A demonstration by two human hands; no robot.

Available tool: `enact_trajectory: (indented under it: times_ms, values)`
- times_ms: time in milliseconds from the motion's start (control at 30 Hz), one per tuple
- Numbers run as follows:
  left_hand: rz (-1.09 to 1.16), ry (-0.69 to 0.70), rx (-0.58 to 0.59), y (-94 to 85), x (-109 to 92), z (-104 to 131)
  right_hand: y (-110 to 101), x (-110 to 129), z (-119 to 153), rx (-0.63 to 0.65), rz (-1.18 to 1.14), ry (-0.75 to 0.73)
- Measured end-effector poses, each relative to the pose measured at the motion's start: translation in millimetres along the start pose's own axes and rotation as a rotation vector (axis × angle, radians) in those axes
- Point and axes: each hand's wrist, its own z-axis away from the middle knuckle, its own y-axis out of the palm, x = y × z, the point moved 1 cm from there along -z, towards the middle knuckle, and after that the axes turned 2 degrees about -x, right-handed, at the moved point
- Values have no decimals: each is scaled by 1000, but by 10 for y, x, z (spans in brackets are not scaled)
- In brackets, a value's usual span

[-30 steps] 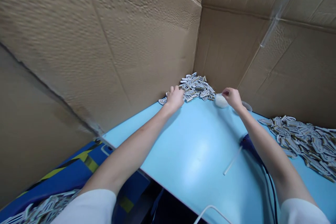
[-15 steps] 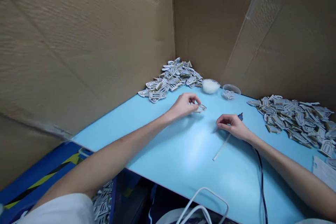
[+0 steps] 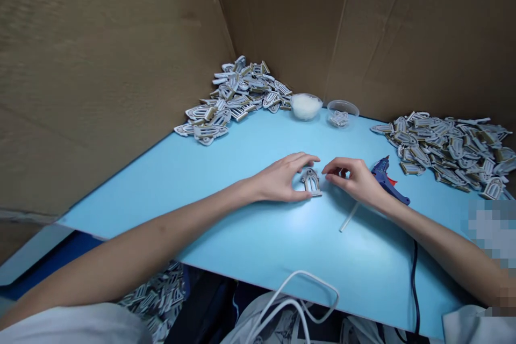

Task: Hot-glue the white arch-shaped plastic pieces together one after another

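On the tabletop [image 3: 242, 242], the left hand [image 3: 278, 178] spreads wide around a small arched piece [image 3: 310, 174], thumb at its base, seemingly positioning it; this calls for a light, steady touch. The right hand's [image 3: 358, 181] fingers nearly pinch close beside it, contents unclear. Similar pieces [image 3: 453, 145] lie heaped beyond.

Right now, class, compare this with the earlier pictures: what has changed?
The left hand has moved rightward and nearer from the left pile, bringing an arched piece, now within its spread grasp; whether it grips is unclear. The right hand has drawn back from the white-filled bowl to beside the piece. The left pile, right pile, bowl and glue gun stayed put.
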Motion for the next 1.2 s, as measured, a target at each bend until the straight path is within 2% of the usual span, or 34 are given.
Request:
enact_trajectory:
  times_ms: [133, 267, 500, 700, 933, 1100, 1200]
  values:
    - [57, 21, 1, 87, 23, 5, 139, -14, -99, 23, -28, 7]
    - [49, 35, -3, 99, 10, 22, 207, -45, -97, 76, 9, -4]
    - [40, 25, 5, 102, 37, 38, 245, -67, -35, 51, 132, -89]
    - [50, 31, 17, 104, 31, 39, 270, -89, -15, 49, 138, -157]
    - [43, 34, 11, 121, 52, 35, 320, -81, 35, -17, 218, -125]
    - [91, 112, 28, 67, 67, 23, 248, -3, 4, 6, 348, -102]
    - [67, 157, 67, 29, 80, 12, 60, 159, 7, 75, 622, -56]
